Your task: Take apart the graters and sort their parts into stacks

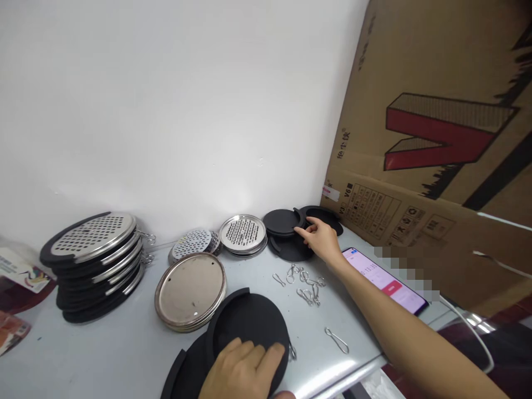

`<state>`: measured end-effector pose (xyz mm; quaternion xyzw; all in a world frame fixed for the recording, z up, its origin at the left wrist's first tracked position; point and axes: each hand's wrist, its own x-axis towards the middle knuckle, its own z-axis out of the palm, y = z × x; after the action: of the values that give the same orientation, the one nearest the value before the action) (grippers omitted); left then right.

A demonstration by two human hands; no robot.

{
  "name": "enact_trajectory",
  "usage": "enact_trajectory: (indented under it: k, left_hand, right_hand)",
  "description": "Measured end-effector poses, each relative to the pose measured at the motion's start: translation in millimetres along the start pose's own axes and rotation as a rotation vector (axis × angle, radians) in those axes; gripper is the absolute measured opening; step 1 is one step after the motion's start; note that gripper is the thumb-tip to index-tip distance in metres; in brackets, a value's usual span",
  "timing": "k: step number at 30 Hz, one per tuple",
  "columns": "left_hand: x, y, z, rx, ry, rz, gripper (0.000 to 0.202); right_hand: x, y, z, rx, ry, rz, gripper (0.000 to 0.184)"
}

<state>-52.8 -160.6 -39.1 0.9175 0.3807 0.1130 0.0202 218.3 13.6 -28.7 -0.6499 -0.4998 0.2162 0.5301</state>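
Observation:
My left hand (243,370) is closed over the near part of a black round base (251,318) with a raised curved lip, at the front of the table. Another black base (187,360) lies partly under it. At the back, the thumb and forefinger of my right hand (322,239) close on the rim of a black round base (281,220), which sits on other black bases. Several wire clips (305,280) lie in front of my right hand, and a single wire clip (336,339) lies nearer the front edge.
Left of centre are stacked metal discs (191,291) and perforated grater discs (242,233). A tall stack of assembled graters (95,263) stands at the left. A phone (386,282) lies beside my right forearm, before a large cardboard box (415,194). A white wall rises behind.

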Motion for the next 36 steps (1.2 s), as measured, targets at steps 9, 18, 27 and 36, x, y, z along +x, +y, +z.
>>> enact_trajectory:
  k: [9,18,27,36]
  left_hand:
    - [31,-26,-95.0,-0.574,0.455,-0.418,0.022]
    - [4,-69,-143.9,-1.271,0.11,-0.682,0.046]
    - [-15,-87,-114.6,-1.533,-0.027,-0.729,0.04]
    - [-17,-88,-107.3,-1.473,-0.092,-0.656,0.036]
  right_hand:
    - [-63,-89,-16,0.389,-0.57,-0.267,0.044]
    - [-110,-125,28,0.319,-0.779,-0.309,0.031]
    - [-126,-107,30,0.279,-0.902,-0.232,0.04]
    - [-129,-99,29,-0.028,-0.81,-0.774,0.025]
